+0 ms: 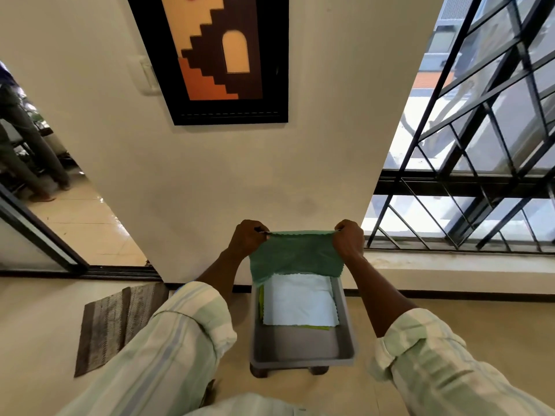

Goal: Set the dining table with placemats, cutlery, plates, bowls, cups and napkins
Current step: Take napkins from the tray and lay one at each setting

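Green napkin hangs stretched between both hands, the left hand and right hand each pinching a top corner. Directly below them, a grey tray holds a white napkin.

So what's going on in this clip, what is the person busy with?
A person holds a green cloth napkin stretched between both hands, the left hand and the right hand each pinching an upper corner. It hangs over a grey tray that sits on a low stand on the floor by the wall. A white napkin lies in the tray on top of something yellow-green. No dining table is in view.
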A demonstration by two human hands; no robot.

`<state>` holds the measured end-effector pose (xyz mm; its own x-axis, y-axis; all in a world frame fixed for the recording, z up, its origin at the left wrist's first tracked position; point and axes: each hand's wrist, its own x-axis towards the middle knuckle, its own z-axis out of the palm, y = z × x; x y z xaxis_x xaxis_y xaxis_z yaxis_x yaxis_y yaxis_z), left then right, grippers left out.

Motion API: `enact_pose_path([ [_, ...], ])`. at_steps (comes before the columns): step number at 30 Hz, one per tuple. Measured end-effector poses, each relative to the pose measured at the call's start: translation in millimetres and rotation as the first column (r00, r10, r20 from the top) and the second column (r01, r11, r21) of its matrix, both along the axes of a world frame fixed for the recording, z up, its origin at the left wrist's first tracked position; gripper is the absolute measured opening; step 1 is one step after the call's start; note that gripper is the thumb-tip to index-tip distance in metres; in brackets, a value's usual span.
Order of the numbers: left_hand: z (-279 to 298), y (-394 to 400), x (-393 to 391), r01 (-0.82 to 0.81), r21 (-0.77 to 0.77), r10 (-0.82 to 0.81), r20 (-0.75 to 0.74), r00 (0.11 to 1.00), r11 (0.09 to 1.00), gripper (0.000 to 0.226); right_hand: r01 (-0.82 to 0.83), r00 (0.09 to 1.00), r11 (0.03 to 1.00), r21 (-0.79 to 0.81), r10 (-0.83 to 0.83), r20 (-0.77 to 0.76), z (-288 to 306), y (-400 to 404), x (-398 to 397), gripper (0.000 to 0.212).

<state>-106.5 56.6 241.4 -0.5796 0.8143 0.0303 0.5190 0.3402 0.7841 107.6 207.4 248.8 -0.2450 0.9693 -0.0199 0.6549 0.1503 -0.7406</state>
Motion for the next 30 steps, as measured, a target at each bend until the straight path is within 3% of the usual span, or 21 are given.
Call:
enact_pose_path([
  [6, -0.2, -2.5, -1.8, -0.233, 0.169, 0.218, 0.102, 0.971, 0.958, 0.011, 0.1, 0.995, 0.994, 0.04, -0.1, 0.004, 2.7, 4.4, 0.6, 0.02],
  [10, -10.6, -1.1, -3.7, -0.381, 0.325, 0.209, 0.456, 0.865, 0.866, 0.017, 0.127, 0.984, 0.992, 0.024, -0.122, -0.131, -0.5, 6.4, -0.8, 0.022],
  [13, -15.6, 3.1, 3.6, -0.292, 0.253, 0.162, 0.431, 0.888, 0.922, 0.021, 0.013, 0.98, 1.0, 0.01, -0.01, -0.197, 2.6, 7.0, -5.2, 0.026],
  [17, -11.5, 19.3, 35.6, -0.075, 0.093, 0.039, 0.339, 0.94, 0.993, 0.059, -0.234, 0.965, 0.972, 0.014, 0.234, -0.119, 12.3, 0.3, -17.5, 0.021],
  [20, -7.7, 34.1, 58.4, 0.083, 0.08, -0.105, 0.335, 0.936, 0.993, 0.061, -0.34, 0.937, 0.94, 0.032, 0.341, -0.08, 20.6, -5.2, -24.0, 0.017],
  [26, -10.6, 45.8, 69.3, 0.202, 0.1, -0.225, 0.398, 0.889, 0.974, 0.034, -0.451, 0.893, 0.888, -0.091, 0.447, -0.06, 36.5, 1.8, -22.6, 0.012],
  [30, -2.9, 46.7, 72.4, 0.178, 0.014, -0.176, 0.24, 0.955, 0.984, 0.005, -0.473, 0.88, 0.87, -0.141, 0.458, -0.125, 39.6, 5.6, -17.8, 0.01],
])
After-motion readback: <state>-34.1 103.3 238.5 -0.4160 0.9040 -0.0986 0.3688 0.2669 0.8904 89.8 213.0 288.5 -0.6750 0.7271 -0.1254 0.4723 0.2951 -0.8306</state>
